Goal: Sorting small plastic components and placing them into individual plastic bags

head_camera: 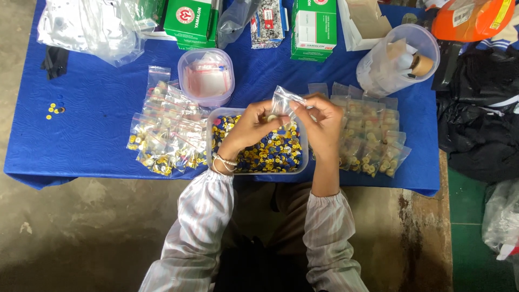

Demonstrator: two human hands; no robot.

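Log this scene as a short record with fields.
left hand: pinching a small clear bag, fingers at its mouth
right hand: holding the same bag's other side
below hands: clear tub of blue and yellow caps
filled bags: piles left and right of the tub
surface: blue table cover
behind: round tub of empty bags, green boxes

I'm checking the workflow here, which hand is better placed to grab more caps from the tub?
Left, probably: the left hand hovers right over the tub of caps, while the right hand pinches the small bag.
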